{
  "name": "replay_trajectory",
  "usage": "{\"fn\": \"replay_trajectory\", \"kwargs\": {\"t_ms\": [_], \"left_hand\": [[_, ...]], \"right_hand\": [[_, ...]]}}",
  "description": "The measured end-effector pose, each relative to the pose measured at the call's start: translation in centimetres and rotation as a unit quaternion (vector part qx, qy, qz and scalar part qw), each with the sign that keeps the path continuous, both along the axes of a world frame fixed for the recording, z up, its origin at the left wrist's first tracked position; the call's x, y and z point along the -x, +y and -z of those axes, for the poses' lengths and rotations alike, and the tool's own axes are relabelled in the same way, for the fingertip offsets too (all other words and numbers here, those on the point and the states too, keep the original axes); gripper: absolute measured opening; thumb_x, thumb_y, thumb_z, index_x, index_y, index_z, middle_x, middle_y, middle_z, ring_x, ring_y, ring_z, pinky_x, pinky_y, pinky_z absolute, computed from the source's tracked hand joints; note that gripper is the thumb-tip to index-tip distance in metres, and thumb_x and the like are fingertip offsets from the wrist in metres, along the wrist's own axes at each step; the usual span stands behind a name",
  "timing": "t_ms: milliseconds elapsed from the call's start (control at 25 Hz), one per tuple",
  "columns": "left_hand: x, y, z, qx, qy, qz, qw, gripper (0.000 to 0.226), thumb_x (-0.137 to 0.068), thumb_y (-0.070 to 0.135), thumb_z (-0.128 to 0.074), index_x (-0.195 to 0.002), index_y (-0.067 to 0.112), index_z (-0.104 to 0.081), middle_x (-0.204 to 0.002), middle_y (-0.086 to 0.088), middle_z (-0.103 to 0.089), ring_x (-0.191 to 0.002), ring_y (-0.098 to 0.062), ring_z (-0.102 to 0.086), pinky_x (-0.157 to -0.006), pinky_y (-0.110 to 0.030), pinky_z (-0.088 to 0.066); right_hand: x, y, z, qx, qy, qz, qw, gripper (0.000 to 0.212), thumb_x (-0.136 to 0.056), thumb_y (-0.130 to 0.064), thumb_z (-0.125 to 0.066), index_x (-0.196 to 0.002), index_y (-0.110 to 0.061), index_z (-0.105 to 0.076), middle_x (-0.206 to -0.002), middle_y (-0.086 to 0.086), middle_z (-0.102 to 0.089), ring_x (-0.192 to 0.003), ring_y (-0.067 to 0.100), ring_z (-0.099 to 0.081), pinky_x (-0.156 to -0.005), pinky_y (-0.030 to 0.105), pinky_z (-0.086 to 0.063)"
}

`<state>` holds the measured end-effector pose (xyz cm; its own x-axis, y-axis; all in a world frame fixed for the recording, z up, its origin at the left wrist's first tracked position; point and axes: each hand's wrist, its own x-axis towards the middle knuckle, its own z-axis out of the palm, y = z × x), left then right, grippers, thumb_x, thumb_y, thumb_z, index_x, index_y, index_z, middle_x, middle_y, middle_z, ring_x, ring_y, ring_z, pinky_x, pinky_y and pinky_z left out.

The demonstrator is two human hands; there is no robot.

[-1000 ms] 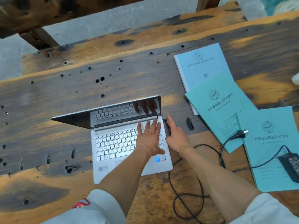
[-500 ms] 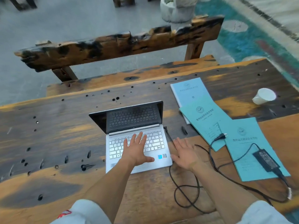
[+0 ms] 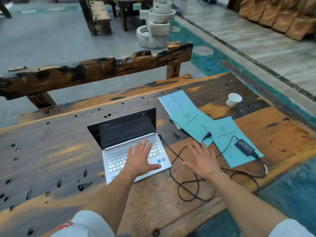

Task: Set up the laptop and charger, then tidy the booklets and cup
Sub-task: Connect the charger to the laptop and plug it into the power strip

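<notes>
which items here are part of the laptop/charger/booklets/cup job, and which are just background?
In the job: laptop, open; charger brick lying on a booklet; its cable, looped on the table; wall plug, loose; three booklets, fanned and overlapping; white cup, on its side.

Just there: wooden bench; stone fountain; far bench.

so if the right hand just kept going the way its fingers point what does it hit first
Probably the wall plug lying on the middle booklet, just past the right hand; the height above the table is unclear.
</notes>
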<state>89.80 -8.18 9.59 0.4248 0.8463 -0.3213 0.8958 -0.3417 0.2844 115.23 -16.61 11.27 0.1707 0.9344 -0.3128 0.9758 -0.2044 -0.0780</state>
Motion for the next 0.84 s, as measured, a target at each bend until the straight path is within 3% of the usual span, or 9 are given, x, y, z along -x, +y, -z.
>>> {"fn": "replay_trajectory", "kwargs": {"t_ms": [480,840], "left_hand": [[-12.8,-3.2,-0.8,-0.029,-0.016,0.143,0.989,0.103,-0.076,0.08,-0.049,-0.156,0.031,-0.006,-0.165,0.006,0.001,-0.152,-0.02,0.003,-0.121,-0.051,0.002],[-26.5,-5.0,-0.3,-0.01,-0.018,0.128,0.992,0.103,-0.077,0.081,-0.047,-0.157,0.03,-0.008,-0.165,0.006,0.001,-0.152,-0.02,0.003,-0.122,-0.05,0.0]], "right_hand": [[-10.7,-11.2,-0.6,0.001,-0.006,0.17,0.985,0.086,-0.087,-0.075,-0.032,-0.156,-0.033,-0.002,-0.165,-0.007,0.004,-0.152,0.023,0.006,-0.121,0.051,-0.01],[-25.6,-14.6,0.0,-0.015,0.011,0.21,0.977,0.084,-0.089,-0.071,-0.037,-0.156,-0.032,-0.007,-0.165,-0.007,0.001,-0.152,0.024,0.002,-0.121,0.051,-0.013]]}}
